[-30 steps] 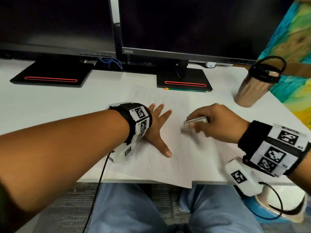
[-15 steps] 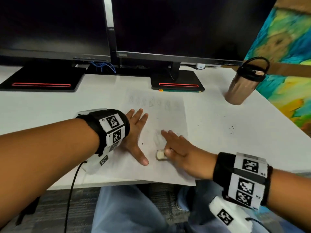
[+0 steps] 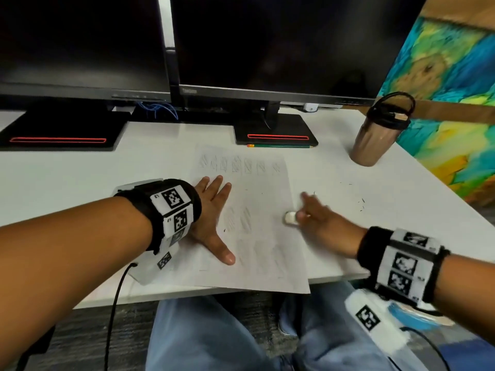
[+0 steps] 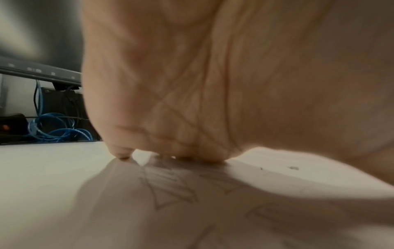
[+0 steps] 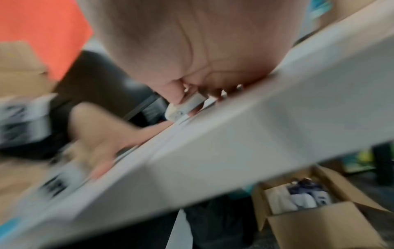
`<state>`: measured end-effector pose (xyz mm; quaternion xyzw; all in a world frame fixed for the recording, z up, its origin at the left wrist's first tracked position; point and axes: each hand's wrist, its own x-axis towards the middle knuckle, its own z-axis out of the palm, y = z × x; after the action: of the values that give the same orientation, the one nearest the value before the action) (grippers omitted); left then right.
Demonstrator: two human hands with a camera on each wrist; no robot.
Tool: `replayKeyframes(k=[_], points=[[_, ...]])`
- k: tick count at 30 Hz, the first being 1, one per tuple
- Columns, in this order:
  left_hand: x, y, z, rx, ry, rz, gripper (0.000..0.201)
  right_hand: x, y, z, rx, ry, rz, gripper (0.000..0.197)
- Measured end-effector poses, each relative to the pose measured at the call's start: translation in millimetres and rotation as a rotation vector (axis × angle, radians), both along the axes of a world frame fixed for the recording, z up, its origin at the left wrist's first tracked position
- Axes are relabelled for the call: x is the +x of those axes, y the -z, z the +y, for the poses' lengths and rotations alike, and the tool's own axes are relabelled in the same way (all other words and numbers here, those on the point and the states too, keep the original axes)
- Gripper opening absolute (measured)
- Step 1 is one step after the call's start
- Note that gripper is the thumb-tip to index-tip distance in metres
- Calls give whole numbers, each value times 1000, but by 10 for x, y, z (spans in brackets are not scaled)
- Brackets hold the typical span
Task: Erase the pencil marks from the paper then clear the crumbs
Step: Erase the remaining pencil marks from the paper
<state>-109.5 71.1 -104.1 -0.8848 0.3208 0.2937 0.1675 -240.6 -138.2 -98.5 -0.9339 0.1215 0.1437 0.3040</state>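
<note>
Risk: white paper sheet point(image 3: 257, 236) overhangs the desk edge and may crumple if flat, spread left hand point(image 3: 211, 218) slips while right hand point(image 3: 318, 223) pinches small white eraser point(image 3: 290, 218) at its right border.

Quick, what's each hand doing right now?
Left hand: open, fingers spread flat, pressing the paper down.
Right hand: holds the white eraser against the paper.
</note>
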Motion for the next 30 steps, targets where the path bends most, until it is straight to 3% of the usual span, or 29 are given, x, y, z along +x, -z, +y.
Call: replayKeyframes(k=[1,3,7,9,12,15,18,21,25,28,30], points=[[0,0,-2,3,0,0,156,-2,-26,-65,12,61,-8,54],[13,-2,-21,9,8,0,157,-44,-48,-14,121,10,-39,58],[-16,-8,-94,5,24,-5,157,-112,110,140,114,-274,68,40],[-52,-7,-131,-7,21,0,156,-13,53,-25,68,-182,57,40],[-80,10,-166,-22,23,4,156,135,-87,-161,-45,-94,33,55],[-88,38,-206,-30,35,-12,157,252,-136,210,36,-276,41,48],[-95,49,-213,-16,51,-27,153,363,-118,526,117,-360,112,57],[-89,45,-183,-23,33,-19,155,432,-122,326,36,-256,224,55],[-71,41,-177,-32,18,10,157,412,-213,-78,-136,-19,180,45],[-48,53,-212,-24,36,-1,157,401,-225,158,12,-93,41,46],[-43,62,-233,-15,53,-19,157,420,-198,389,97,-202,77,56]])
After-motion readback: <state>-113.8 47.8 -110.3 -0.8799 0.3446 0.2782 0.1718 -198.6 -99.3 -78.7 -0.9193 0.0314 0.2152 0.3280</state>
